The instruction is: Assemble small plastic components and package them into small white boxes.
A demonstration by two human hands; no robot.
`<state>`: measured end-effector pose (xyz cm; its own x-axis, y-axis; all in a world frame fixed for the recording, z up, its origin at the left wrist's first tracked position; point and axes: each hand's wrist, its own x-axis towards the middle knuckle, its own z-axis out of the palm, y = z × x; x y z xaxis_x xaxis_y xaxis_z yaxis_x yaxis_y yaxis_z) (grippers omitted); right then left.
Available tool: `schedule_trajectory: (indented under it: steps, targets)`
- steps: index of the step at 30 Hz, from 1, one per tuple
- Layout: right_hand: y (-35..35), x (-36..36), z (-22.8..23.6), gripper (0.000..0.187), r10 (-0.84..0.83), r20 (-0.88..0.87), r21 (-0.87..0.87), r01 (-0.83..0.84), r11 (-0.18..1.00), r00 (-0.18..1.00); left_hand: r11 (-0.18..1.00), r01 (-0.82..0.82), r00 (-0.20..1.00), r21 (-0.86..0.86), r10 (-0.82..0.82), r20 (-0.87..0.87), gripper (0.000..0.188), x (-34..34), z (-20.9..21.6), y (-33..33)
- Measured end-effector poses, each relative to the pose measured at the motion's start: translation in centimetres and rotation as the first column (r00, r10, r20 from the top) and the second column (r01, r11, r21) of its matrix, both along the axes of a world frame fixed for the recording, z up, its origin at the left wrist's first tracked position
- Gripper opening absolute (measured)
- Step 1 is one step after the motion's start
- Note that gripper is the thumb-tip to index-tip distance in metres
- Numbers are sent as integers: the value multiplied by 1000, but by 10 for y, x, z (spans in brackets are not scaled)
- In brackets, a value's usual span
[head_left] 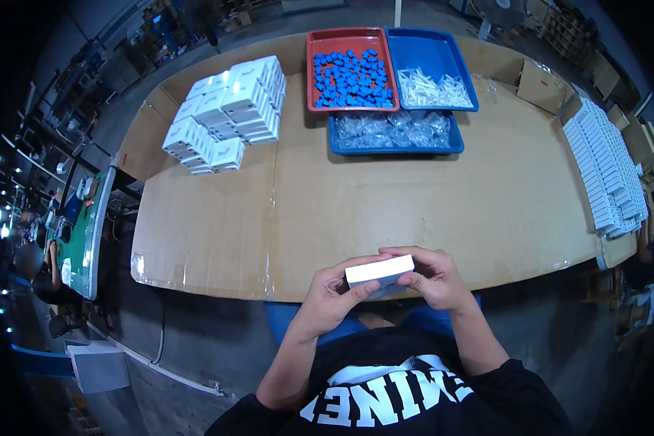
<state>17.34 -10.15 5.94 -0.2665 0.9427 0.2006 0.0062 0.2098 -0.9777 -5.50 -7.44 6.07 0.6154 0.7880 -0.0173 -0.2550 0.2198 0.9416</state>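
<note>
A small white box [379, 270] is held between both my hands, just over the table's near edge. My left hand [334, 296] grips its left end, the thumb on the side toward me. On the right end, my right hand [437, 280] has its fingers along the far side and its thumb on the near side. The box's narrow white face points up, and its near face is partly covered by my thumbs. Nothing else is within touch of either hand on the cardboard-covered table [327, 225].
Stacked white boxes [225, 109] stand at the far left. A red tray [350, 107] of blue pieces, a blue tray [429, 47] of white sticks and another blue tray [396, 151] of clear plastic pieces sit at the back. More white boxes [603, 171] line the right edge.
</note>
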Motion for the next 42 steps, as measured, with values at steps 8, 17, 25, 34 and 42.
schedule_trajectory:
  steps: [8,17,25,34,42]
  targets:
    - [11,-26,-20,43,-244,-349,-173,194,966,905,872,-318,785,-373,463,412,54,29,-19,-5]
    - [6,19,13,55,-226,-196,-115,206,972,954,932,-309,951,192,301,69,50,26,-13,6]
    - [-13,8,-5,44,-183,-417,-146,133,980,890,950,-309,932,55,291,215,53,43,-10,-12]
    - [-23,12,14,36,-74,-250,215,130,968,965,942,-174,965,286,106,240,43,29,1,-17]
    - [-18,15,10,35,-55,-234,234,112,966,971,929,-183,967,321,112,228,42,30,-8,-14]
